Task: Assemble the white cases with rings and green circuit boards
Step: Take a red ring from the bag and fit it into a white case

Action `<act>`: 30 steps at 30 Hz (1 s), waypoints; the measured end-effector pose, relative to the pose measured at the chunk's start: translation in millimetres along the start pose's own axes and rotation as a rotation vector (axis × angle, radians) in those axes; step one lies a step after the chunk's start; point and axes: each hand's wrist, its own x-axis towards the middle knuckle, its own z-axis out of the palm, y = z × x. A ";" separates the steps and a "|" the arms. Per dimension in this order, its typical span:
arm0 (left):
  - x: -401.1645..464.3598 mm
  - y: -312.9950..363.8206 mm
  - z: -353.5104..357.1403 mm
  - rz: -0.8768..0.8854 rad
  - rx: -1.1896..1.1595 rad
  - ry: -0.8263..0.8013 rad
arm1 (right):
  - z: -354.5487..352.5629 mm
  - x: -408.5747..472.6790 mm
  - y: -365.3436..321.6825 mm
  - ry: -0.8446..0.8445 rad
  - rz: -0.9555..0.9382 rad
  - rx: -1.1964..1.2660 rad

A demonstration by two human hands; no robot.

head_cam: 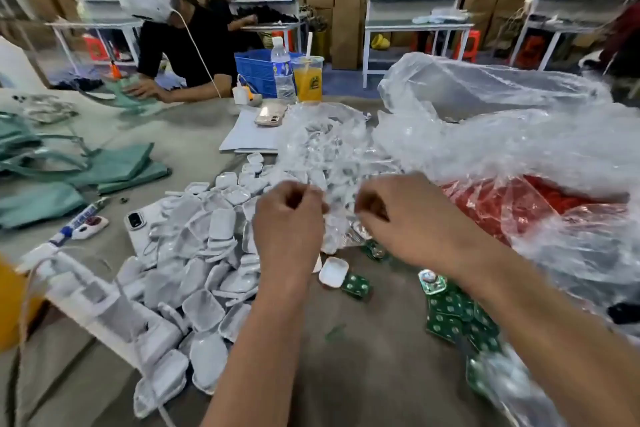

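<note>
Green circuit boards (457, 315) piled near right on counter (363, 350), white cases (194, 274) heaped near left, one open case (333, 271) between the forearms. Left hand (289, 218) and right hand (405, 215) both curled, each pinching clear plastic bag (337, 204) of small parts; rings too blurred to tell. Behind: big plastic sheet (519, 135), another person (183, 35) seated
</note>
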 end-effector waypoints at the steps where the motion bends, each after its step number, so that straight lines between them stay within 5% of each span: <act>1: 17.0 -2.0 3.0 0.057 0.139 0.112 | 7.9 26.2 3.5 0.114 -0.028 -0.048; 4: 56.8 -7.5 19.6 0.112 0.480 0.222 | 23.0 87.2 10.1 0.045 -0.065 -0.167; 6: 72.5 -16.4 33.6 0.108 0.636 0.114 | 38.4 111.2 25.4 -0.105 -0.004 -0.372; 9: 87.1 -31.0 46.3 0.106 0.838 -0.016 | 49.9 124.0 57.0 -0.106 0.152 -0.501; 17: 101.3 -37.7 60.2 0.197 0.916 -0.034 | 52.7 123.9 72.5 0.010 0.212 -0.456; 21: 101.4 -37.0 62.9 0.192 0.978 -0.106 | 49.9 112.5 74.1 0.103 0.090 -0.440; 30: 97.8 -41.5 63.7 0.198 1.112 -0.071 | 53.7 97.4 75.2 0.003 -0.002 -0.420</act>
